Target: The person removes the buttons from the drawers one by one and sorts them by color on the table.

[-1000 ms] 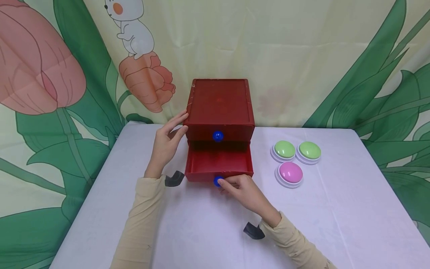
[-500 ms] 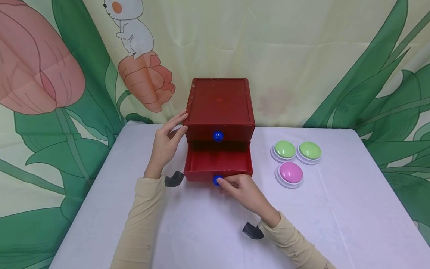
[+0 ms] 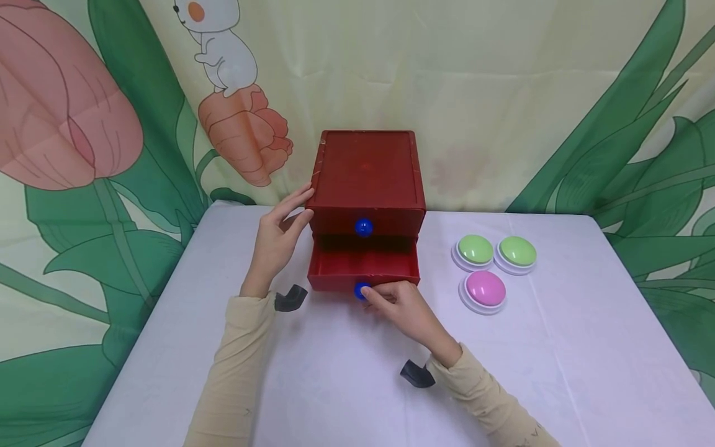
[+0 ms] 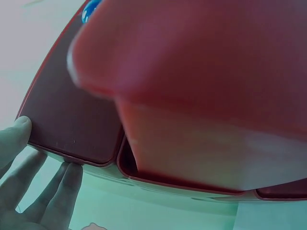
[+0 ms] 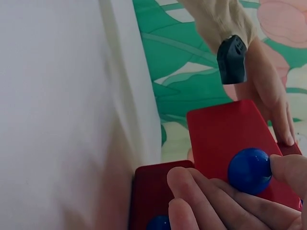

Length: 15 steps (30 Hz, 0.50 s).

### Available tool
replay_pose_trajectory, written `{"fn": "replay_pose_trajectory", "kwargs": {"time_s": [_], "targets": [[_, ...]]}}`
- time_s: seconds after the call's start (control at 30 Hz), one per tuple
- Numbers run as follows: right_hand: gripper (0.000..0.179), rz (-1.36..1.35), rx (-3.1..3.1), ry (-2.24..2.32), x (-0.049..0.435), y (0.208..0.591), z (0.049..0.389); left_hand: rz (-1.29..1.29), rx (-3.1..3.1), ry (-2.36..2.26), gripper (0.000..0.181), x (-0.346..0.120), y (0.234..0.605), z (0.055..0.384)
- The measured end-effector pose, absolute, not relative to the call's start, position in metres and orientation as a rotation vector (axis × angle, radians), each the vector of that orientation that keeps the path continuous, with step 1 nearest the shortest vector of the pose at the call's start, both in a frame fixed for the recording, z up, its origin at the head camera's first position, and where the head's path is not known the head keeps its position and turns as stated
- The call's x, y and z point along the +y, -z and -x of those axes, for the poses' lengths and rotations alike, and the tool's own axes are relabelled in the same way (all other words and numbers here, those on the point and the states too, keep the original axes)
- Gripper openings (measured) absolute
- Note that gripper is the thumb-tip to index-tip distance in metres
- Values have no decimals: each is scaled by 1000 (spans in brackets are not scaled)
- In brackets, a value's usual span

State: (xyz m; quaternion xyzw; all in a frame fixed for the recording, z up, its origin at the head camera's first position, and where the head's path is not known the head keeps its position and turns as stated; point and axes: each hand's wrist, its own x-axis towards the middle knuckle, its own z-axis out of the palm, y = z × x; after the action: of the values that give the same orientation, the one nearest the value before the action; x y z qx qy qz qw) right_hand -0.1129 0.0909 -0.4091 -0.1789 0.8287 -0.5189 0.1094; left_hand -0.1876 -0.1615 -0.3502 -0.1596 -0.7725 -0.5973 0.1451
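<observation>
A dark red drawer cabinet point(image 3: 365, 167) with blue round knobs stands at the back middle of the table. One drawer point(image 3: 335, 284) below the top one is partly pulled out, and its visible inside holds nothing. My right hand point(image 3: 404, 310) pinches that drawer's blue knob point(image 5: 249, 170) between thumb and fingers. On the cabinet's left side, my left hand point(image 3: 275, 239) rests its fingertips, fingers fairly straight, near the top front corner. The pulled-out drawer's side point(image 4: 201, 139) fills much of the left wrist view. Lower down, another drawer front point(image 5: 156, 191) shows in the right wrist view.
Right of the cabinet sit two green push lights point(image 3: 475, 249) point(image 3: 517, 251) and a pink one point(image 3: 485, 288), all with white bases. A white cloth covers the table point(image 3: 335, 385). Behind hangs a printed curtain point(image 3: 475, 93) with plants and a rabbit.
The pulled-out drawer has slid a little back into the cabinet, the right hand moving with it on the knob. The left hand keeps its place on the cabinet's side.
</observation>
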Motion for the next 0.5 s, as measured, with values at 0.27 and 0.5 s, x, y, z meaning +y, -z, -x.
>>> {"fn": "replay_pose_trajectory", "kwargs": {"time_s": [0.27, 0.5], "targets": [[31, 512, 2442, 1523, 89, 408, 119, 456, -2241, 1708, 43, -156, 332, 173], [33, 531, 2446, 1538, 89, 409, 125, 458, -2236, 1711, 42, -155, 331, 173]]}}
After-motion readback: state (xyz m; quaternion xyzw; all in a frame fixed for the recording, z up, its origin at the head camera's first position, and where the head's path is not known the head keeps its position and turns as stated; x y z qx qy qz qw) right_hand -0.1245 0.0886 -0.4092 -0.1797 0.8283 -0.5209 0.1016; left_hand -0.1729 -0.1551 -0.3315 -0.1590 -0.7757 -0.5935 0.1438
